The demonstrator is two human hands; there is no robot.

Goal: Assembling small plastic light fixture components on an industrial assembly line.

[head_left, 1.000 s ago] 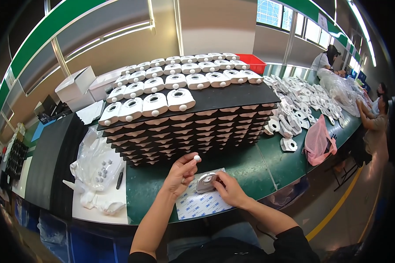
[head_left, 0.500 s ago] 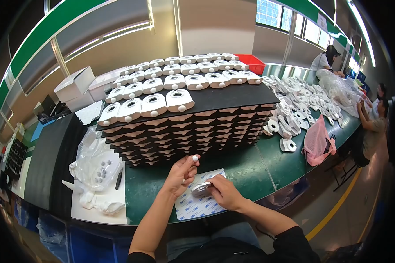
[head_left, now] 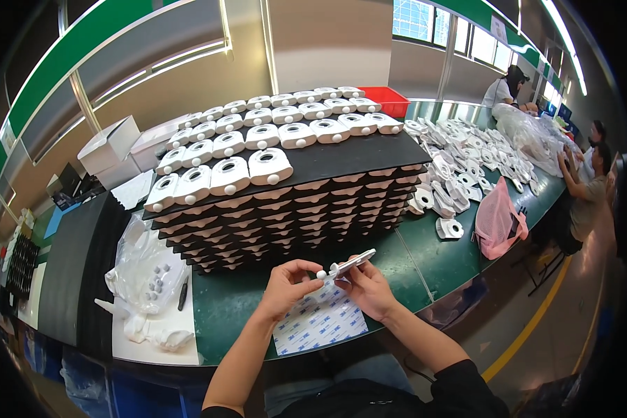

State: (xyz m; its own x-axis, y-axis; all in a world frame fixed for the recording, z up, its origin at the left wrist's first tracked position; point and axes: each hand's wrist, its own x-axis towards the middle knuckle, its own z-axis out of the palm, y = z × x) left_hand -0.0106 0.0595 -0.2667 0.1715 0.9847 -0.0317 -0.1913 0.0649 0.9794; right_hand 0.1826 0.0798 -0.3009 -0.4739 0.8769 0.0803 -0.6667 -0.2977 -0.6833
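My left hand (head_left: 284, 291) pinches a small round white knob (head_left: 321, 275) between thumb and forefinger. Beside it, my right hand (head_left: 371, 292) grips a flat white plastic housing (head_left: 356, 261), tilted up with its edge toward me. The knob is right at the housing's near-left end; whether it is seated there I cannot tell. Under both hands lies a white sheet with blue print (head_left: 320, 330) on the green table. Ahead rises a stack of black boards (head_left: 341, 155) with rows of white housings (head_left: 230, 175) between layers and on top, many with a round white knob on the front.
Loose housings (head_left: 460, 157) lie heaped at the right, near a pink mesh bag (head_left: 495, 221). On the left are a clear plastic bag (head_left: 136, 261) with small grey pieces, a black pen (head_left: 182, 297) and black sheets (head_left: 83, 272). A red bin (head_left: 386, 102) stands behind; other people work at the far right.
The housing has been lifted off the printed sheet and turned edge-on by my right hand. My left hand has lowered the knob to meet it. The view has shifted slightly.
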